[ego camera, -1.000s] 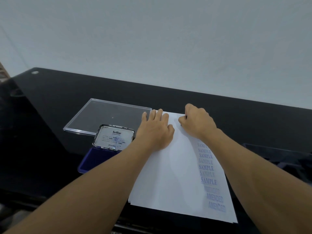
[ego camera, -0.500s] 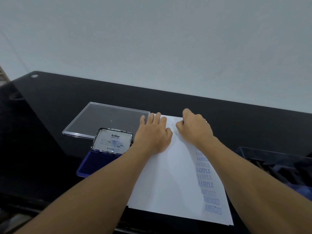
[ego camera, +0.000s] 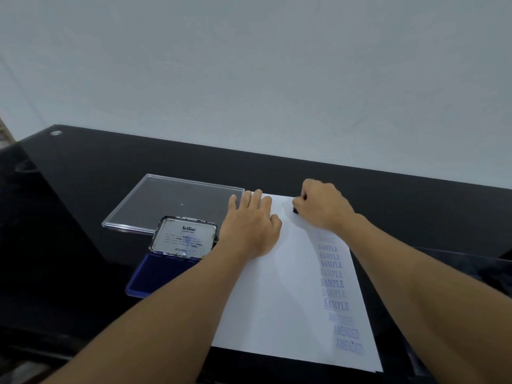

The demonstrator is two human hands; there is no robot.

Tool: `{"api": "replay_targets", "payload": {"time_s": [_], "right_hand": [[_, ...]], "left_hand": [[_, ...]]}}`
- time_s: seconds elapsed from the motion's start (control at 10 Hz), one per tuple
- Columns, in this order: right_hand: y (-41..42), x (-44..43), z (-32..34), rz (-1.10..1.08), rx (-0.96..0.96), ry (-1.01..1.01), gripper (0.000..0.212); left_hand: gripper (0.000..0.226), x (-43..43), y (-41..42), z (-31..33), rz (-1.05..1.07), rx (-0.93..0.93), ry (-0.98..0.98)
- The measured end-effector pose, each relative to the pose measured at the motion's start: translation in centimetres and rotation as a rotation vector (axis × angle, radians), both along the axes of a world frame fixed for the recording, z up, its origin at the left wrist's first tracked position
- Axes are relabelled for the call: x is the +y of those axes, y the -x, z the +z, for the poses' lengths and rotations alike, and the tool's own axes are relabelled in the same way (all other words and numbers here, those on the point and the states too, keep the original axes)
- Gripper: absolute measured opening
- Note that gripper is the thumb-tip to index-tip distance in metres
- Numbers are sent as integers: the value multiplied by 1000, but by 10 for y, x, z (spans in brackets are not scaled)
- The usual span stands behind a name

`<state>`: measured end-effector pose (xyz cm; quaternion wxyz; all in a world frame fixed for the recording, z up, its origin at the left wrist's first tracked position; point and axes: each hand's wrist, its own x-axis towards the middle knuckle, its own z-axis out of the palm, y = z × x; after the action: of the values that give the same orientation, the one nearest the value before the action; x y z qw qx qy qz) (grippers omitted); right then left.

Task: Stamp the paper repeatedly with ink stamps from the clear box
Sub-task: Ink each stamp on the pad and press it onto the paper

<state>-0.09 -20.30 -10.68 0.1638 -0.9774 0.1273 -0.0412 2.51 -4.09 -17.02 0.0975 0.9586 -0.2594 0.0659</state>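
L hand (ego camera: 250, 225) is lying flat, fingers straight, pressing the white paper sheet (ego camera: 288, 295) near its far-left corner. R hand (ego camera: 322, 207) is gripping a small dark-blue stamp (ego camera: 295, 210) at the sheet's far edge, mid black tabletop (ego camera: 97, 167).

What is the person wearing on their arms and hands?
Nothing that shows. The left hand and right hand are bare, with no gloves, and I can see no rings. The left forearm and right forearm are bare too: no sleeves, watch or bracelets in view.
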Motion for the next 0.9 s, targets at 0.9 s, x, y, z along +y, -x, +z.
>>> {"api": "replay_targets", "payload": {"time_s": [0.9], "right_hand": [[40,-32,56,-46,-168,-41,14]], "left_hand": [[49,0,0,4,4,44,-4]]}}
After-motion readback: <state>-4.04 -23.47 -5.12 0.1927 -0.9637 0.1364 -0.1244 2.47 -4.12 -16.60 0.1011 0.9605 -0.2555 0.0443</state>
